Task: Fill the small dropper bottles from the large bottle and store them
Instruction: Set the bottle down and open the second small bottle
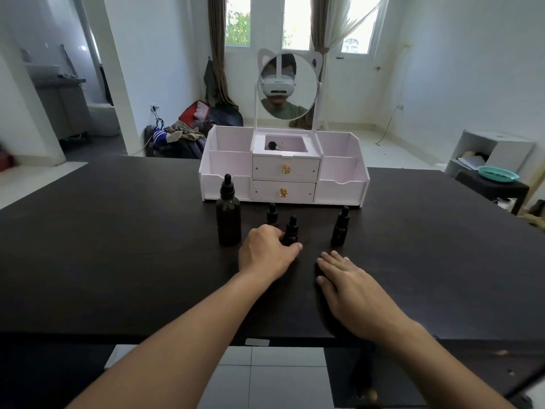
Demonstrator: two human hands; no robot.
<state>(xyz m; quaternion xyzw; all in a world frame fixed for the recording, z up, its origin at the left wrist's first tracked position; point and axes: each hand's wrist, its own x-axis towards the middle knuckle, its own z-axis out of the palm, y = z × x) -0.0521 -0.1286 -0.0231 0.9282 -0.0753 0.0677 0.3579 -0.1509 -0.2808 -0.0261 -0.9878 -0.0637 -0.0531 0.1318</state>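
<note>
While the left hand [267,250] curled its grip round the base of a small bottle [291,230] on the dark counter [118,246], the right hand [351,286] lay flat and open just beside it, holding nothing. A large bottle [228,215] stood upright left of that hand. Two more small bottles stood capped, one behind [272,214] and one to the right [340,225]. Behind them sat a white organiser [342,180] with two closed drawers and a round mirror [289,85].
</note>
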